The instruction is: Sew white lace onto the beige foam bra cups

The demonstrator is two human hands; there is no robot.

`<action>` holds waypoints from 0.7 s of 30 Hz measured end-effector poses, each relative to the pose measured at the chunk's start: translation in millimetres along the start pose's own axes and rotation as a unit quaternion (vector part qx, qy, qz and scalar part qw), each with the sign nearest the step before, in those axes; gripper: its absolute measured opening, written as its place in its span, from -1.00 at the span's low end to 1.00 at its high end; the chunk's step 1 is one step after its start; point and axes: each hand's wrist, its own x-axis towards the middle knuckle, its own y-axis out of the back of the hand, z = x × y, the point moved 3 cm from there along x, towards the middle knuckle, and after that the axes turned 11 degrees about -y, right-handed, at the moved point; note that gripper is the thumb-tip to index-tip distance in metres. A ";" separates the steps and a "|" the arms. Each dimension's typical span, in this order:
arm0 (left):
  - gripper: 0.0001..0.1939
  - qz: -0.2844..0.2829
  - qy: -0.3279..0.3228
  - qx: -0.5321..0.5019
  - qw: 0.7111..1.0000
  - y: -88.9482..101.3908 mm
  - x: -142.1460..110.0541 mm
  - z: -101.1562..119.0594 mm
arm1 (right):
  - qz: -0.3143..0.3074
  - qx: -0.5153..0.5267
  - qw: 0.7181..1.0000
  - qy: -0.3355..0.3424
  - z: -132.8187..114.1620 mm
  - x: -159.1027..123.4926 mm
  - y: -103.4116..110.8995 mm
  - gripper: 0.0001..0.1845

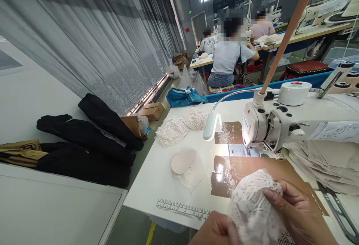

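Note:
A white lace bra cup [254, 196] is held up over the front edge of the sewing table. My right hand [297, 207] pinches its right edge between thumb and fingers. At its lower left, my left hand [214, 228] has curled fingers closed on the lace; the fingertips are slightly blurred and partly out of frame. Behind the cup stands a white sewing machine [280, 118], its needle area lit by a small lamp [211, 125]. A beige cup with lace [186, 166] lies to the left on the table, with two lace cups [171, 130] farther back.
Brown tape [224, 181] covers part of the white tabletop [148, 185], and a printed ruler [182, 209] runs along its front edge. Stacked beige fabric pieces [328, 163] lie under the machine arm. Black garments [92, 148] sit at left. Co-workers [227, 58] sit ahead.

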 end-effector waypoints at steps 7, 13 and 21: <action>-0.32 -0.011 -0.213 0.310 0.927 6.7 -7.5 78.4 | -0.136 -0.260 0.955 0.049 -2.0 -15.0 -14.9 -0.72; -0.56 -0.081 -0.091 0.289 0.950 -2.4 9.8 57.4 | -0.152 -0.332 0.920 0.142 -3.4 -20.6 -27.6 -0.74; -0.56 -0.093 -0.104 0.262 0.955 -2.4 11.7 56.9 | -0.084 -0.333 0.924 0.170 -3.5 -13.4 -22.9 -0.64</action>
